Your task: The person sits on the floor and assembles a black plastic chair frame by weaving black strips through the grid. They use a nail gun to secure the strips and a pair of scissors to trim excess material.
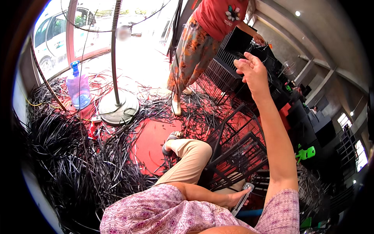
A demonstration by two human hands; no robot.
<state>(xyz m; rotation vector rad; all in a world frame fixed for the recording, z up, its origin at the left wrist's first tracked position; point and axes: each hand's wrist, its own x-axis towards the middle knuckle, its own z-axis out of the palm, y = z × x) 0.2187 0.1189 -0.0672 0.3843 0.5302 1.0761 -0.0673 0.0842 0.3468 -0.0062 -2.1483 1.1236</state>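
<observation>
Grey metal tool [249,187]: hold steady in the closed fingers of the left hand [236,199], near the black slatted frame [233,149]. Right hand [254,75] raised, fingers curled; grip indeterminable.

The shirt [156,206] is of pale cloth printed all over with a dense pink-purple paisley, its curling motifs outlined in deeper purple, and the fabric lies loose and creased. The sleeves [282,202] are short, wide at the opening and in the same print, leaving the forearms [279,144], right hand [255,74] and left hand [235,199] bare. Below are plain tan trousers [189,158], lightly wrinkled and reaching near the ankle, with a dark grey open-toed sandal [165,149] on the visible foot.
</observation>
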